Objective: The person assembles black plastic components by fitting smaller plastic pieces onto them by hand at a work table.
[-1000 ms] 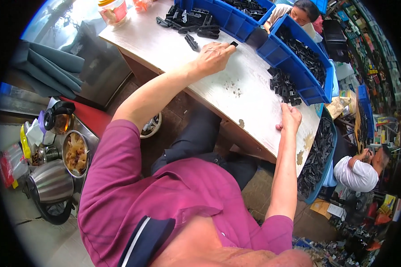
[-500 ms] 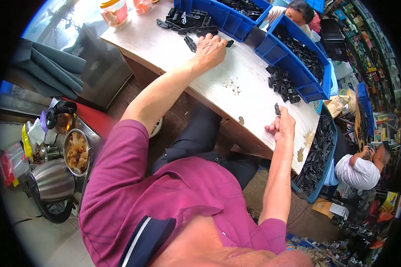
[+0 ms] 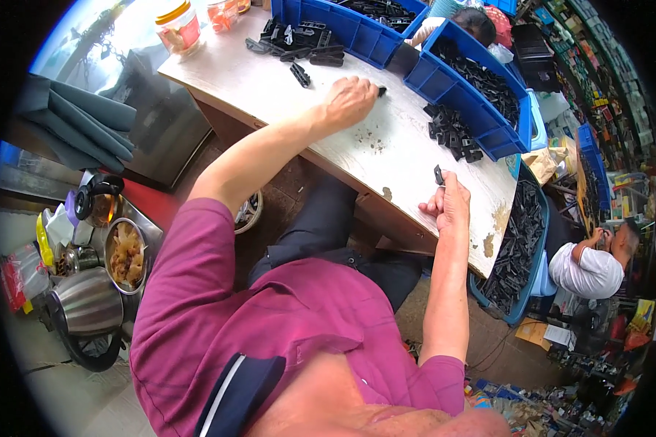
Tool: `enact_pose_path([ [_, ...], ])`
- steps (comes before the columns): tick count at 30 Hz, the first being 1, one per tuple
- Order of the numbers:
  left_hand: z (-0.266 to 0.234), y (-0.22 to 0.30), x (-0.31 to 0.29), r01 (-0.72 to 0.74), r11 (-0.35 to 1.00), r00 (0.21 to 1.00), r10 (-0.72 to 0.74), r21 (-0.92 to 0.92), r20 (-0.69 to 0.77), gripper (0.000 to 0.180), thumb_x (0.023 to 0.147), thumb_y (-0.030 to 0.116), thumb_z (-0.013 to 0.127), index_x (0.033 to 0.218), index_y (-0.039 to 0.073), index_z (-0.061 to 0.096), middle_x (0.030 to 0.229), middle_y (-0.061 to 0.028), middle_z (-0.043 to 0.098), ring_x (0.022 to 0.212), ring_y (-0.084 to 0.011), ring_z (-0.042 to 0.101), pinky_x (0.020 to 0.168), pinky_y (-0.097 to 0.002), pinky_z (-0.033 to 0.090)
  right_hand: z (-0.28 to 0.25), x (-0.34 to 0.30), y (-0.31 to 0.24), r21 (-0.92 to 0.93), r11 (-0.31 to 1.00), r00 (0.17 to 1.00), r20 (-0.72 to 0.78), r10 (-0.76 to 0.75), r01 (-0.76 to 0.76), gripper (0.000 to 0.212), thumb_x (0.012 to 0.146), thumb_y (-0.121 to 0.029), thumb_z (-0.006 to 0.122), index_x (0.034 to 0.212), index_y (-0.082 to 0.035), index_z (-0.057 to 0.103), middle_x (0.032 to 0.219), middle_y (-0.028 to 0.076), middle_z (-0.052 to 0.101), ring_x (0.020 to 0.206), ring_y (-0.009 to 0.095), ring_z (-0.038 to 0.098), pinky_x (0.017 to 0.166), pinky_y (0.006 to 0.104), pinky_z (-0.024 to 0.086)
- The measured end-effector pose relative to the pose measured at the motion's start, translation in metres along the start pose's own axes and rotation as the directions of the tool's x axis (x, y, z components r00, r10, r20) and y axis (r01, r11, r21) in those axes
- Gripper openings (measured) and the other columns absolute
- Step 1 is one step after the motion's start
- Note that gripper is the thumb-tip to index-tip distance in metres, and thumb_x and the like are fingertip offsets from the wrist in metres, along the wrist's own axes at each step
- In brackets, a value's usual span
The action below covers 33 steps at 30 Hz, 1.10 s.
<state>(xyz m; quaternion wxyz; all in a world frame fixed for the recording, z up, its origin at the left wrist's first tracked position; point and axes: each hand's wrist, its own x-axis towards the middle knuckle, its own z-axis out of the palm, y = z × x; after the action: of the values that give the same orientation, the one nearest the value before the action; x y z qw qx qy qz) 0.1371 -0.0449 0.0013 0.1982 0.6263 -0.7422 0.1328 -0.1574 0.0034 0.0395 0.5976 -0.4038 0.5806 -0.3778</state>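
My left hand [image 3: 350,102] is closed above the white tabletop [image 3: 408,164]. A small black plastic part [image 3: 381,92] sticks out past its fingers, mostly hidden by the hand. Near the table's right end, my right hand [image 3: 450,205] pinches another black plastic part [image 3: 438,174] between thumb and forefinger, tilted upward. A single longer black piece [image 3: 299,75] lies left of my left hand, in front of a loose pile of similar black pieces [image 3: 288,42]. Beyond my right hand is a second pile of black parts [image 3: 453,133].
Two blue bins [image 3: 368,45] [image 3: 488,133] of black parts line the table's far side. A teal tub [image 3: 525,295] full of them stands off the right end. Lidded jars [image 3: 178,33] stand far left. A kettle [image 3: 91,302] is at left; two other people sit beyond.
My left hand has moved right and nearer, away from the left pile, with the black part still in it. My right hand holds its part in nearly the same place. The view has shifted slightly.
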Motion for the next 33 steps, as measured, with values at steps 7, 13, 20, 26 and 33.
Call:
enact_pose_path([
  [7, -0.018, 0.018, -0.012, -0.065, 0.991, 0.993, 0.052, -0.118, -0.110, 0.014, 0.083, 0.011, 0.061, 0.093, 0.007, 0.069, 0.101, -0.0110, 0.067, 0.102, -0.0300, 0.060, 0.084, -0.0437, 0.051, 0.004, -0.007, -0.003, 0.011, 1.000, 1.000, 0.002, -0.009, 0.009, 0.031, 0.092, -0.031, 0.060, 0.076, -0.005, 0.054, 0.043, -0.001, 0.035, 0.035, 0.013, 0.041, 0.042, 0.0377, 0.053],
  [13, -0.007, 0.034, -0.012, 0.054, 0.982, 0.969, -0.095, -0.180, -0.226, 0.016, 0.086, 0.014, 0.064, 0.098, 0.010, 0.072, 0.112, -0.0092, 0.067, 0.106, -0.0285, 0.059, 0.087, -0.0429, 0.050, 0.014, -0.010, -0.002, -0.005, 1.000, 0.999, 0.039, 0.017, -0.017, 0.035, 0.093, -0.036, 0.060, 0.074, -0.008, 0.051, 0.043, 0.000, 0.034, 0.036, 0.015, 0.043, 0.045, 0.0406, 0.055],
  [20, -0.032, 0.120, -0.039, 0.003, 0.429, 0.997, -0.076, -0.903, -0.033, 0.023, 0.090, 0.018, 0.064, 0.107, 0.003, 0.068, 0.095, -0.0180, 0.070, 0.083, -0.0297, 0.069, 0.075, -0.0402, 0.054, 0.018, -0.014, 0.000, 0.025, 1.000, 0.986, 0.166, 0.012, -0.016, 0.034, 0.092, -0.037, 0.062, 0.077, -0.008, 0.052, 0.044, 0.000, 0.035, 0.037, 0.016, 0.042, 0.046, 0.0424, 0.055],
  [26, -0.028, 0.133, -0.046, 0.039, 0.446, 0.983, -0.180, -0.894, -0.047, 0.011, 0.090, 0.011, 0.064, 0.093, 0.001, 0.065, 0.078, -0.0186, 0.067, 0.071, -0.0333, 0.068, 0.064, -0.0404, 0.053, 0.027, -0.016, 0.004, 0.034, 0.999, 0.982, 0.188, -0.013, 0.007, 0.032, 0.097, -0.037, 0.058, 0.084, -0.007, 0.057, 0.046, 0.000, 0.036, 0.039, 0.016, 0.042, 0.044, 0.0396, 0.053],
  [33, -0.018, 0.149, -0.044, 0.176, 0.425, 0.912, -0.409, -0.888, -0.015, 0.010, 0.091, 0.009, 0.059, 0.092, -0.001, 0.060, 0.076, -0.0219, 0.065, 0.072, -0.0406, 0.066, 0.063, -0.0439, 0.052, 0.041, -0.020, 0.004, -0.098, 0.994, 0.998, 0.048, -0.033, 0.038, 0.030, 0.099, -0.033, 0.057, 0.092, -0.004, 0.063, 0.047, -0.002, 0.036, 0.036, 0.012, 0.038, 0.036, 0.0304, 0.043],
])
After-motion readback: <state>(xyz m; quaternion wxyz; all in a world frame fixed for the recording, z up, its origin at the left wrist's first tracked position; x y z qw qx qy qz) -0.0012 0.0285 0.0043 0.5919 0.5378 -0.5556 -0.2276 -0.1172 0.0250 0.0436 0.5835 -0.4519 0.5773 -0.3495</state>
